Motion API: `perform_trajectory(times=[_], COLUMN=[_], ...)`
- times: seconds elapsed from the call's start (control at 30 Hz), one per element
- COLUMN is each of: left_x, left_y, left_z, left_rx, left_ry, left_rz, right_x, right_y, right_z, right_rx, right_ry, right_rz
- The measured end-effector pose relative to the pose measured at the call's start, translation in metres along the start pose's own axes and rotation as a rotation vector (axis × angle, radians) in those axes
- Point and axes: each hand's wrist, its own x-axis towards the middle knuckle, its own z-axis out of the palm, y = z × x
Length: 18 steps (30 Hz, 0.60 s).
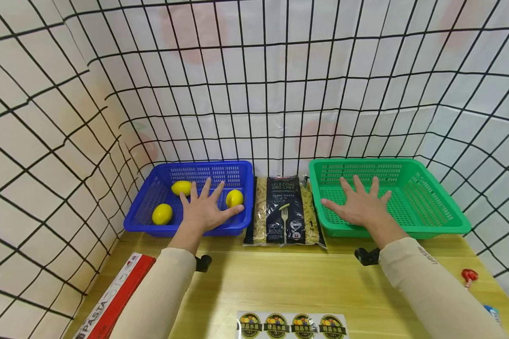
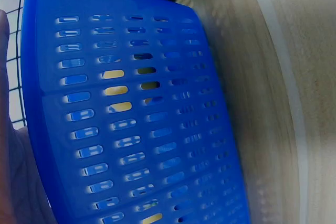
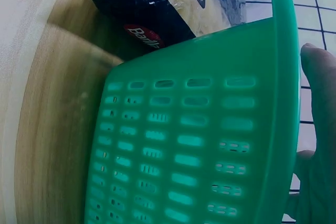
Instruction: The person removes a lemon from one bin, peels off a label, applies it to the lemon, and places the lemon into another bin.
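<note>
My left hand (image 1: pixel 204 209), spread wide, above blue basket (image 1: pixel 248 188); two lemons (image 1: pixel 162 214) left of it, one right. My right hand (image 1: pixel 362 205), likewise spread, above green basket (image 1: pixel 420 200).

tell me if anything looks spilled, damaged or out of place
Nothing stands out. Three lemons sit inside the blue basket, the penne rigate bag shows no visible tear or spill, and neither that basket nor the green basket looks cracked or tipped.
</note>
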Motion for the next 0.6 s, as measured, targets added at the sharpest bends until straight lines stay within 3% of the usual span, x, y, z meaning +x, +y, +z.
perform_trajectory(times=[0.6], left_x=[-0.0023], left_y=[-0.0043], left_z=[0.0009], left_rx=[0.006], left_ry=[0.018], left_rz=[0.002], right_x=[-0.0025], right_y=[0.0003], right_z=[0.0038], right_rx=[-0.022], right_ry=[0.015], right_rz=[0.001])
